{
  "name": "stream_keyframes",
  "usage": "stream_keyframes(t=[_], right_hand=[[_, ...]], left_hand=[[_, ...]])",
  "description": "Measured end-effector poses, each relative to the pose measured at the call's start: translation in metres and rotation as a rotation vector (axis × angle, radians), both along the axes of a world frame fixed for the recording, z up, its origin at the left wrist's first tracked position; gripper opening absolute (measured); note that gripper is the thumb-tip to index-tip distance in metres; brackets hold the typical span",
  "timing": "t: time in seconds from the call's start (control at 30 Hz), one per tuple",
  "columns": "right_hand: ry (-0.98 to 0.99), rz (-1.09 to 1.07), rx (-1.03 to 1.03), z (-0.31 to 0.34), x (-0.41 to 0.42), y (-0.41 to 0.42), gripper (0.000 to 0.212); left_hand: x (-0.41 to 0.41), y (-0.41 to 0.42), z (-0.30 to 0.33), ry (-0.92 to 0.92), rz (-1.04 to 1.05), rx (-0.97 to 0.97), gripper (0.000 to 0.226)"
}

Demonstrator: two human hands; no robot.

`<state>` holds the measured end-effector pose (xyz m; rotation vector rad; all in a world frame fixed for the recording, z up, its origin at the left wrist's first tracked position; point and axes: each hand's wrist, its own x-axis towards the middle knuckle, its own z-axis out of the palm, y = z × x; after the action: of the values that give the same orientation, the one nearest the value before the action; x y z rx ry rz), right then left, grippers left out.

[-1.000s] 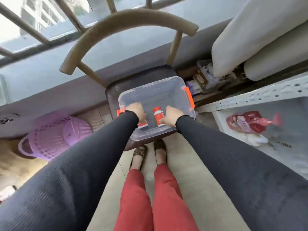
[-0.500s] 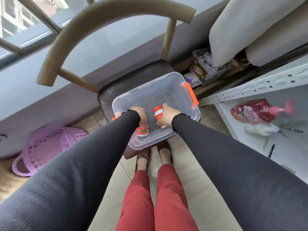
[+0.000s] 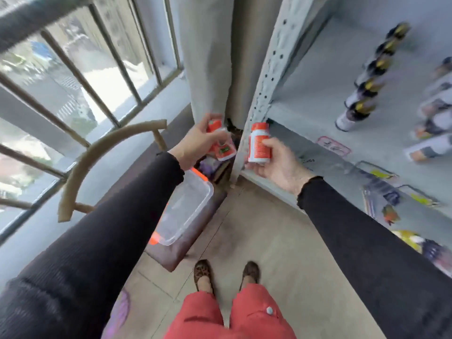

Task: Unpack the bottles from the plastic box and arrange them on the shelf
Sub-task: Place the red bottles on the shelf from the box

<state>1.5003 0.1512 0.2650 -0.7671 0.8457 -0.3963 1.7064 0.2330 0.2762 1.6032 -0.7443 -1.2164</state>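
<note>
Two orange-capped bottles are held up in the air, clear of the plastic box [image 3: 188,204], which is seen on the chair seat [image 3: 176,255] below and to the left of the shelf [image 3: 313,99]. The left bottle [image 3: 221,148] is gripped by the curled fingers of the left hand [image 3: 195,146], just left of the shelf's perforated post [image 3: 266,77]. The right bottle [image 3: 259,143] is held upright, pinched by the right hand [image 3: 278,165] at the shelf's front edge.
</note>
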Motion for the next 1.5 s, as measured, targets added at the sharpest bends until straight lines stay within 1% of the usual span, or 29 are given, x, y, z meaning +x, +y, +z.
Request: stream_keyframes(t=[0.03, 0.1, 0.17, 0.27, 0.3, 0.37, 0.47, 0.5, 0.53, 0.63, 0.67, 0.77, 0.8, 0.87, 0.9, 0.97, 1.0, 1.13, 1.27, 1.33, 1.43, 1.5], right_hand=[[-0.041, -0.049, -0.017, 0.025, -0.024, -0.003, 0.034], [-0.069, -0.171, -0.078, 0.066, -0.079, -0.008, 0.041], [-0.047, -0.267, -0.15, 0.095, -0.132, -0.011, 0.05], [-0.029, -0.424, -0.262, 0.131, -0.242, -0.007, 0.06], [-0.028, -0.463, -0.292, 0.142, -0.278, -0.003, 0.061], [-0.041, -0.527, -0.336, 0.155, -0.354, 0.003, 0.054], [-0.03, -0.589, -0.365, 0.164, -0.467, 0.012, 0.037], [-0.002, -0.595, -0.381, 0.166, -0.501, 0.014, 0.031], [0.04, -0.601, -0.403, 0.168, -0.533, 0.017, 0.029], [0.223, -0.63, -0.513, 0.176, -0.62, 0.027, 0.045], [0.268, -0.638, -0.544, 0.178, -0.645, 0.029, 0.049], [0.354, -0.662, -0.605, 0.181, -0.714, 0.028, 0.054], [0.371, -0.674, -0.618, 0.181, -0.733, 0.026, 0.054], [0.382, -0.716, -0.639, 0.182, -0.767, 0.017, 0.052], [0.391, -0.737, -0.646, 0.181, -0.782, 0.01, 0.052], [0.41, -0.756, -0.654, 0.176, -0.813, -0.007, 0.056], [0.415, -0.765, -0.656, 0.174, -0.827, -0.017, 0.058], [0.419, -0.798, -0.604, 0.166, -0.887, -0.067, 0.056], [0.429, -0.867, -0.481, 0.161, -0.949, -0.12, 0.047], [0.475, -0.912, -0.448, 0.161, -0.978, -0.143, 0.042], [0.564, -0.94, -0.444, 0.16, -1.018, -0.179, 0.034], [0.637, -0.938, -0.445, 0.157, -1.042, -0.201, 0.033]], left_hand=[[-0.025, -0.016, 0.024, 0.017, -0.039, -0.06, 0.052], [-0.083, -0.044, 0.065, 0.075, -0.137, -0.145, 0.045], [-0.134, -0.066, 0.092, 0.151, -0.254, -0.18, 0.035], [-0.24, -0.095, 0.131, 0.241, -0.422, -0.229, 0.037], [-0.277, -0.102, 0.141, 0.263, -0.463, -0.239, 0.034], [-0.355, -0.113, 0.155, 0.309, -0.567, -0.257, 0.019], [-0.473, -0.118, 0.169, 0.37, -0.684, -0.251, 0.011], [-0.51, -0.12, 0.172, 0.385, -0.71, -0.241, 0.011], [-0.544, -0.123, 0.174, 0.404, -0.729, -0.224, 0.015], [-0.641, -0.129, 0.177, 0.475, -0.761, -0.167, 0.037], [-0.669, -0.132, 0.177, 0.488, -0.772, -0.147, 0.038], [-0.74, -0.143, 0.179, 0.448, -0.827, -0.138, 0.029], [-0.76, -0.149, 0.177, 0.434, -0.842, -0.142, 0.031], [-0.797, -0.166, 0.174, 0.431, -0.888, -0.144, 0.044], [-0.815, -0.175, 0.172, 0.422, -0.906, -0.146, 0.044], [-0.85, -0.194, 0.171, 0.4, -0.961, -0.163, 0.031], [-0.866, -0.206, 0.17, 0.386, -0.989, -0.178, 0.028], [-0.929, -0.269, 0.158, 0.373, -1.01, -0.178, 0.039], [-0.995, -0.346, 0.152, 0.365, -0.954, -0.157, 0.022], [-1.029, -0.388, 0.149, 0.314, -0.942, -0.157, 0.022], [-1.076, -0.445, 0.142, 0.146, -0.938, -0.215, 0.028], [-1.103, -0.477, 0.133, 0.068, -0.918, -0.23, 0.031]])
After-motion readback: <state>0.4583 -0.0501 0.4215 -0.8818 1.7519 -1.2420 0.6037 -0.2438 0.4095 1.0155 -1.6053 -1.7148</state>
